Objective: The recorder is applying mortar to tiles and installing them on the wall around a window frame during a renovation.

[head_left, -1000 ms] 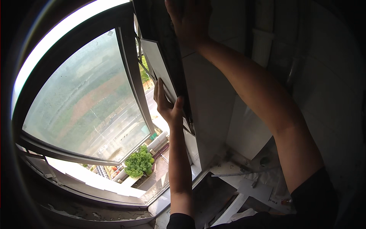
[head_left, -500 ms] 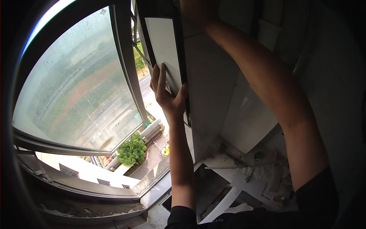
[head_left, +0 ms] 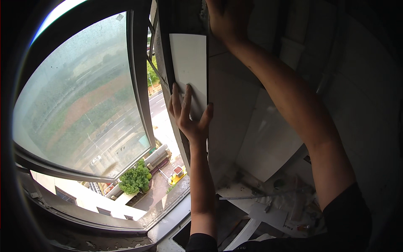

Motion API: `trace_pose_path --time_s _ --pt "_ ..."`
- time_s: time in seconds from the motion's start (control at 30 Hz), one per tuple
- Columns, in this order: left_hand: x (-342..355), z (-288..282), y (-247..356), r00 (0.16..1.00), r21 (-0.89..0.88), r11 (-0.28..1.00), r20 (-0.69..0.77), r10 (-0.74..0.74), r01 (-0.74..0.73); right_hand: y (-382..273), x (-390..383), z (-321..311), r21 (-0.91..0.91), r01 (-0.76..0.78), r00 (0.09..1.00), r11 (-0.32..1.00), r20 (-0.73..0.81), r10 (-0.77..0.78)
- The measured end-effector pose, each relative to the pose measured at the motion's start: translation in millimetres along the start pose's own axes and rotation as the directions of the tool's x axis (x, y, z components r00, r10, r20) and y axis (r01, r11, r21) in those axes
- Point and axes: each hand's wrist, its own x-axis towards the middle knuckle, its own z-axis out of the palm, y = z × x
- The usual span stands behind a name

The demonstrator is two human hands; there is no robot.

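The grip of the left hand (head_left: pixel 192 125), at centre, is spread rather than clenched: fingertips rest on a narrow white panel (head_left: pixel 189 59), thumb at its right edge. The panel stands upright in the upper centre. A second ago it slanted; now it faces the view squarely and seems flatter against the dark wall strip (head_left: pixel 184 19), though the camera has shifted too. The right hand (head_left: pixel 231 19), shadowed, is cropped by the top edge; I cannot tell whether it grasps anything.

The panel is smooth, flat and rectangular. At left, a hazy glass pane (head_left: pixel 79 96) sits in a dark window frame (head_left: pixel 141 80); below it, a leafy tree (head_left: pixel 135 177). At lower right lie flat white pieces (head_left: pixel 270 217).
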Motion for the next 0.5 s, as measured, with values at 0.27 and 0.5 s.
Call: trace_pose_path --time_s 0.27,0.5 --pt "3 1 -6 0.999 -0.005 1.0 0.038 0.012 -0.012 -3 -2 -1 -0.003 -0.003 1.0 1.0 0.023 0.003" --pt "8 15 -16 0.991 -0.124 0.989 0.094 0.098 -0.085 58 -2 18 -0.067 0.173 0.984 0.983 -0.036 -0.175"
